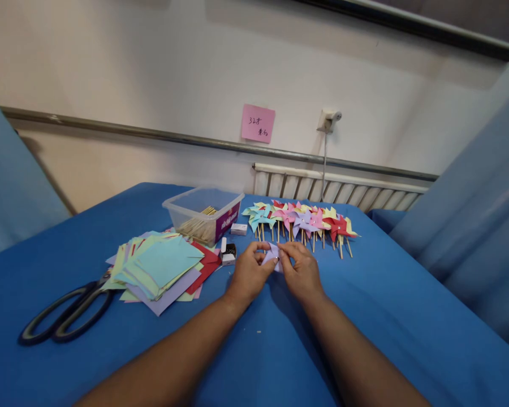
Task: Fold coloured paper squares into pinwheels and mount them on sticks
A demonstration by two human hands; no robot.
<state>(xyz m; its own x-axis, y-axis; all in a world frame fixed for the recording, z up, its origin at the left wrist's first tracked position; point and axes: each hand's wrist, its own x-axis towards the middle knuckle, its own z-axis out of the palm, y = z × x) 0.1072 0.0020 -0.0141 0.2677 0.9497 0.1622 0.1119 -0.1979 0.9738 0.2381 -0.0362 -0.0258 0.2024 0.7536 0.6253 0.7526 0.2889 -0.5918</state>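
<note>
A small purple paper pinwheel [272, 254] is pinched between my two hands, low over the blue table. My left hand [250, 270] grips its left side with thumb and fingers, the thumb near the pinwheel's centre. My right hand [300, 271] holds the right edge between thumb and forefinger. A small dark dot shows at the centre by the thumb. Just beyond my hands stand several finished-looking paper pinwheels [303, 220] on wooden sticks, in blue, pink, purple, red and yellow. Left of my left hand sits an open little box [228, 252] with dark small pieces inside.
A stack of coloured paper squares [165, 265] lies left on the blue table [254, 362], with large scissors [68, 311] partly under it. Behind are a clear plastic tub [203, 217] of wooden sticks and a small closed box [238, 229]. A radiator [343, 186] lines the wall.
</note>
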